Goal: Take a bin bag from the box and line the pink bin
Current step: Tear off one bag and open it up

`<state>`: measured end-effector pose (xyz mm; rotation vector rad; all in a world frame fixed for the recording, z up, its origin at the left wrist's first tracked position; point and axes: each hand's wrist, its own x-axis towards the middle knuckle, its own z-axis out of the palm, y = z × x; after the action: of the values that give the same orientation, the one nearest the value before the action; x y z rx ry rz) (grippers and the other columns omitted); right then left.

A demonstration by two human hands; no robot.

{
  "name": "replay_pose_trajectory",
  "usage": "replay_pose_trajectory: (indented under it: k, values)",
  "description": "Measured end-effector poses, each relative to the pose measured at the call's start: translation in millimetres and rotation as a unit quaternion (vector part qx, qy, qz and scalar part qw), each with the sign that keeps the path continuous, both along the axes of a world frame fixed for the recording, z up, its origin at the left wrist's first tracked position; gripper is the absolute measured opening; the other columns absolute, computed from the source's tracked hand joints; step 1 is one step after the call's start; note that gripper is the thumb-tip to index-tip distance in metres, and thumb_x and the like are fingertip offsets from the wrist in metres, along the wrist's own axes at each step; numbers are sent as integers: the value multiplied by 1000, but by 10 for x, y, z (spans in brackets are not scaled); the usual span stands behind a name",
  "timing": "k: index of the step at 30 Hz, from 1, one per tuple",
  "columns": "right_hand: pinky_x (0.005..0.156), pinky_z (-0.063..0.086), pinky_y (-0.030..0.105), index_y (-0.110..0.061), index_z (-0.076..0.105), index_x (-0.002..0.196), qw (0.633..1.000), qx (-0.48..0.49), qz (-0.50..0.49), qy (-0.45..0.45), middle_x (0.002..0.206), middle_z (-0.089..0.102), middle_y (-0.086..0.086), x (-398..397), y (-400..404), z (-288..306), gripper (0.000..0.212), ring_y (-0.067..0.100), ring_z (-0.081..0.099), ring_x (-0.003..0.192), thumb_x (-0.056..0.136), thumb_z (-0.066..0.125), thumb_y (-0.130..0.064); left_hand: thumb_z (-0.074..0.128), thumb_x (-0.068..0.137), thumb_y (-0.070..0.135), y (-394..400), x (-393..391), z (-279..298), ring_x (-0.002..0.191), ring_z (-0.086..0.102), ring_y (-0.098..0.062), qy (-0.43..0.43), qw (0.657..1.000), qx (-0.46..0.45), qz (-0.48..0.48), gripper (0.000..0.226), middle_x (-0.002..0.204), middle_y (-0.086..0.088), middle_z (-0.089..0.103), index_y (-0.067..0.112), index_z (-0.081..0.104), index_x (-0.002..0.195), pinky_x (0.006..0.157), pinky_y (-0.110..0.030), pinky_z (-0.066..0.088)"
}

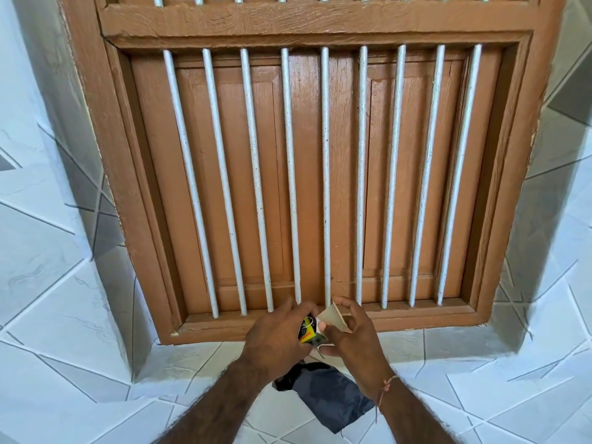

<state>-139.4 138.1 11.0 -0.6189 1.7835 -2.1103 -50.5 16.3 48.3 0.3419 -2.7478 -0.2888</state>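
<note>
Both my hands hold a small bin bag box (311, 333) with black, yellow and green print, at the bottom centre in front of the window sill. My left hand (275, 339) wraps around the box's left side. My right hand (354, 344) grips its right side, with thumb and finger pinching the open beige cardboard flap (334, 317). A dark folded bin bag (330, 397) lies on the white tiled ledge just below my hands, partly hidden by my wrists. The pink bin is not in view.
A brown wooden window (320, 187) with closed shutters and several white vertical bars fills the view ahead. White tiled walls (48, 251) flank it on both sides, and a white tiled ledge (480, 395) runs beneath it.
</note>
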Motion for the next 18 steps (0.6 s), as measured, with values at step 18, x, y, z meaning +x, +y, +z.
replay_pose_trajectory:
  k: [18]
  values:
    - [57, 62, 41, -15, 65, 88, 978, 130, -138, -86, 90, 70, 11, -269, -176, -476, 9, 30, 71, 75, 81, 62, -19, 55, 87, 51, -358, 383, -748, 114, 57, -18, 22, 983, 114, 144, 56, 130, 7, 56, 42, 38, 139, 92, -34, 48]
